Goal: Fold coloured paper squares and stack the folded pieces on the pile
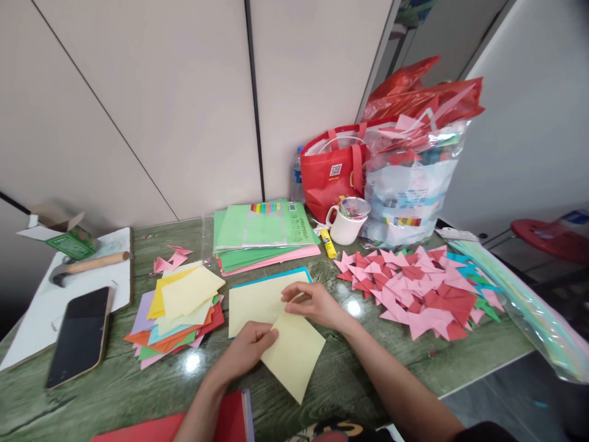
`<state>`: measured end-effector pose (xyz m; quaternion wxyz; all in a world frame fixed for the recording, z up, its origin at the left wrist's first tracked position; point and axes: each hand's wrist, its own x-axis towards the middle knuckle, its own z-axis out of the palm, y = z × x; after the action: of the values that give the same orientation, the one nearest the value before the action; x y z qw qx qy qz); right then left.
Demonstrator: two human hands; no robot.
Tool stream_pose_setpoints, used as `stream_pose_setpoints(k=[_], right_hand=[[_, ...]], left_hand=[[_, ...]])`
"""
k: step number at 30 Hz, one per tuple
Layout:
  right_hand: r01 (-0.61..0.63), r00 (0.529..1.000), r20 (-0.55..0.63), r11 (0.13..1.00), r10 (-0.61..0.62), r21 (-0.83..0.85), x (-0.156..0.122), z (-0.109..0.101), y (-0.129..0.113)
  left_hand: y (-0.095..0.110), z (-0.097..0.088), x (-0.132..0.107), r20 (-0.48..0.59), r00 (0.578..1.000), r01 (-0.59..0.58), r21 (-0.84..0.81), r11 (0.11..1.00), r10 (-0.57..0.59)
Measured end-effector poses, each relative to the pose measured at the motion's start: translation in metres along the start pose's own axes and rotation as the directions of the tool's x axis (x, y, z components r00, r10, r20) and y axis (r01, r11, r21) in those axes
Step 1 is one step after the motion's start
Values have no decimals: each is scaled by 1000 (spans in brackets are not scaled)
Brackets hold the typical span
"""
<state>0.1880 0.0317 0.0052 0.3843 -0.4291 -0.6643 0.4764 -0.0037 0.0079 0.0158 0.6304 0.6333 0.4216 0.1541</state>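
Note:
My left hand (251, 348) grips the left corner of a pale yellow paper square (297, 353), thumb on top. The square is tilted toward me, its lower corner pointing down. At its upper corner, the thumb and bent fingers of my right hand (313, 304) come together in a pinch. Behind both hands a larger cream sheet (248, 301) lies on a blue sheet (294, 274). To the left is a fanned pile of coloured paper squares (188, 294), with pale yellow ones on top.
Folded pink and red paper pieces (414, 285) are heaped right. Behind stand a white mug (346, 227), glue stick (328, 243), red bag (329, 175), clear bag (409, 196) and green paper packs (262, 227). A phone (80, 334) and hammer (96, 264) lie left; a red folder (230, 417) lies in front.

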Motion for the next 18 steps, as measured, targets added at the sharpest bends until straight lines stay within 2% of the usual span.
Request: stream_pose_setpoints(k=[3, 7, 12, 18], right_hand=[[-47, 997, 57, 999, 48, -14, -2, 6, 0], [-60, 998, -4, 998, 60, 34, -2, 6, 2], [-64, 990, -119, 992, 77, 109, 2, -2, 5], [-49, 981, -183, 993, 68, 104, 3, -5, 11]], left_hand=[[-2, 0, 1, -38, 999, -10, 2, 1000, 10], [-4, 1, 1, -104, 994, -12, -32, 999, 9], [-2, 2, -2, -29, 993, 105, -231, 967, -115], [1, 2, -3, -48, 994, 79, -240, 967, -93]])
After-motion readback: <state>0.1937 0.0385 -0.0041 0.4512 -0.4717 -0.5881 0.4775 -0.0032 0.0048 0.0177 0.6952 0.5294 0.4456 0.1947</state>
